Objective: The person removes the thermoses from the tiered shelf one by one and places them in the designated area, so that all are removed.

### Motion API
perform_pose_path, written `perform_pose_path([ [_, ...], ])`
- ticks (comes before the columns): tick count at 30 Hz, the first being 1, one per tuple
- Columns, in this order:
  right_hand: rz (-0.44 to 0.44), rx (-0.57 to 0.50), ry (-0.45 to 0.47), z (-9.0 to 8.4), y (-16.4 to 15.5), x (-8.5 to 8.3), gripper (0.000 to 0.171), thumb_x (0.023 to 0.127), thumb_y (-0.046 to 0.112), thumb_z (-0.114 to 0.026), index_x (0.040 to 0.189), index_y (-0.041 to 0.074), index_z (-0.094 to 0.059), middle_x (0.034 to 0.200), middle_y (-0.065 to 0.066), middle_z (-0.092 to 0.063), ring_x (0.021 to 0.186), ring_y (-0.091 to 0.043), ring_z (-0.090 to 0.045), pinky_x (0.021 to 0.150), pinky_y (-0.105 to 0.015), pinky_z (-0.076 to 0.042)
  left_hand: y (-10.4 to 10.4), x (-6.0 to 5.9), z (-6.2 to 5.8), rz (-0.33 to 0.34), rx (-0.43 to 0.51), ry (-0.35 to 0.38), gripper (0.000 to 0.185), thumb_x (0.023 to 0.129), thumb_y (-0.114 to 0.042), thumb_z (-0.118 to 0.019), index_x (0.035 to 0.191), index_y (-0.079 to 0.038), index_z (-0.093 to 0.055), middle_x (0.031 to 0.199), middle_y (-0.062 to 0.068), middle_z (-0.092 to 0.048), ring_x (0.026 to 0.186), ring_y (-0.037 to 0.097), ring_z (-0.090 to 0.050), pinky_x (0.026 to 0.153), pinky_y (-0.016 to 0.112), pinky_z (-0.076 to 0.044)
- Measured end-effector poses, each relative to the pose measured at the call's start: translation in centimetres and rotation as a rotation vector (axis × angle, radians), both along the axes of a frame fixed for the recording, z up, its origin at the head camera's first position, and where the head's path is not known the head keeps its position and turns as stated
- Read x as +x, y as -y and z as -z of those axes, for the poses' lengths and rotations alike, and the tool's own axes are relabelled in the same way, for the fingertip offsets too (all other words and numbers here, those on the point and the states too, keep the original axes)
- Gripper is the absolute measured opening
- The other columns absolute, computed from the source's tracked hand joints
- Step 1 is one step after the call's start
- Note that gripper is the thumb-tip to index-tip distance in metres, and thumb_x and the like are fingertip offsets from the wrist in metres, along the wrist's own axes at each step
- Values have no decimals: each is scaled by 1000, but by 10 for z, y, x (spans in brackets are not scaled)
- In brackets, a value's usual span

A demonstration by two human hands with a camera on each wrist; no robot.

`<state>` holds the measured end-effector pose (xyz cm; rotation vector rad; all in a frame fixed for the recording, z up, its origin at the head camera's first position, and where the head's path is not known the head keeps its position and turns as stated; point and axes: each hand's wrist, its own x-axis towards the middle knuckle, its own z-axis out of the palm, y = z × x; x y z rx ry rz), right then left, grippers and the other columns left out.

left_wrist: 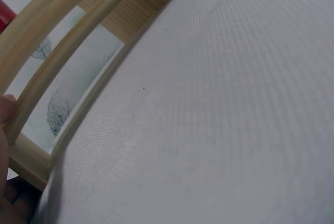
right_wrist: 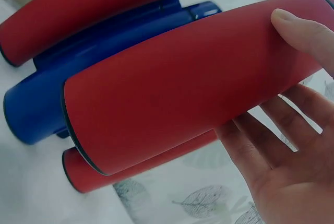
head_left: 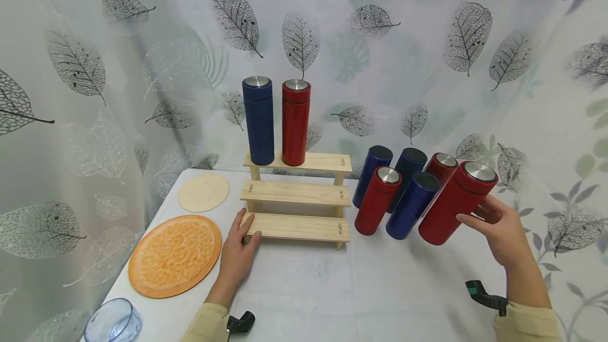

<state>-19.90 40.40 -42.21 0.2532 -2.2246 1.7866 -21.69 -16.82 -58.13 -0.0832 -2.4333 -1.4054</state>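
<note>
Head view showed the right hand (head_left: 499, 228) gripping a red flask (head_left: 457, 202) tilted, cap up and leftward, right of the rack (head_left: 296, 194). Left hand (head_left: 239, 255) rested open against the rack's bottom step.

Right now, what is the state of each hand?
Left hand: open, resting against the wooden rack.
Right hand: holding the red bottle, tilted.

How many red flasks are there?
4. One stands on the rack's top step; two stand in the cluster right of the rack; the right hand holds one tilted. None seems hidden.
</note>
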Motion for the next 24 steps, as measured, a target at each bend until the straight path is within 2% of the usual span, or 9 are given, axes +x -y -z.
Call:
perform_pose_path([
  [6,40,32,50,11,-12,-5,67,99,-3,-75,161,12,-54,136,14,-65,122,-2,-59,89,-10,-50,0,0,-1,1,-2,9,56,107,-20,-72,159,-6,-56,176,9,-31,162,29,-27,128,54,-27],
  [10,67,99,89,20,-20,-10,70,101,3,-76,165,15,-50,136,18,-63,121,0,-56,88,-9,-48,0,1,-1,4,4,6,56,107,-19,-73,158,-6,-56,176,9,-32,161,29,-28,127,54,-28],
  [17,56,41,128,34,-29,-22,69,101,3,-76,164,16,-51,136,18,-63,123,-2,-55,88,-9,-47,1,0,0,0,5,15,56,107,-19,-73,159,-8,-56,177,6,-30,162,28,-27,127,54,-27],
  [24,88,45,155,42,-33,-30,72,101,7,-78,166,18,-49,136,20,-62,121,-1,-53,86,-9,-46,1,0,1,-4,-3,11,56,107,-20,-73,159,-8,-56,176,8,-31,162,28,-26,127,54,-28],
])
